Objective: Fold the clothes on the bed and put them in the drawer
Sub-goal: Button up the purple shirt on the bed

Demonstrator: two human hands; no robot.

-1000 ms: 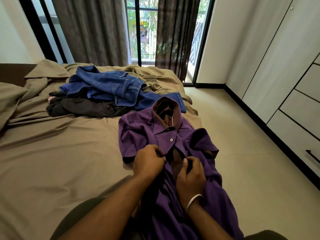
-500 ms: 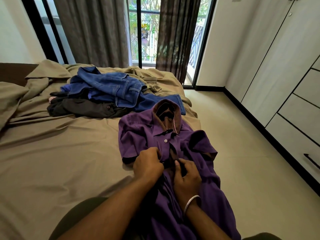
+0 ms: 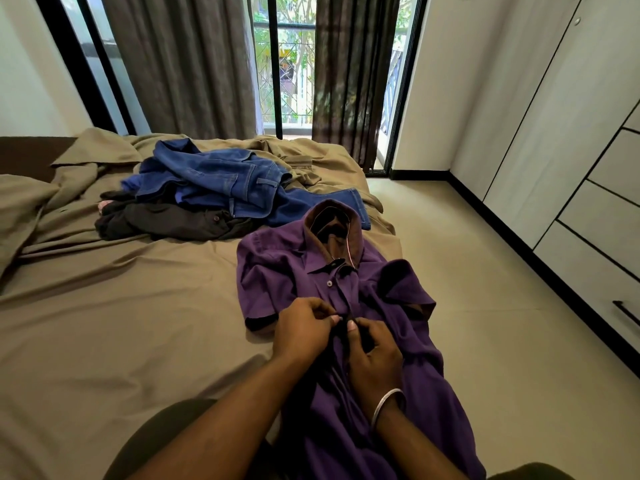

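Now | both hands: left hand (image 3: 304, 332), right hand (image 3: 375, 355) pinching purple shirt (image 3: 294, 271) placket | drawer (image 3: 595, 271) closed

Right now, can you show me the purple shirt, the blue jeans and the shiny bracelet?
purple shirt (image 3: 277, 268): head view, on its chest panel left of the buttons.
blue jeans (image 3: 221, 178): head view, on the seat area.
silver bangle (image 3: 386, 403): head view, on the band at the right wrist.

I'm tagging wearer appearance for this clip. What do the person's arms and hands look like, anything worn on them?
Both forearms are bare, with no sleeves in view. The right hand has a plain silver metal bangle round its wrist. The left hand shows no ring, watch or band. No gloves on either.
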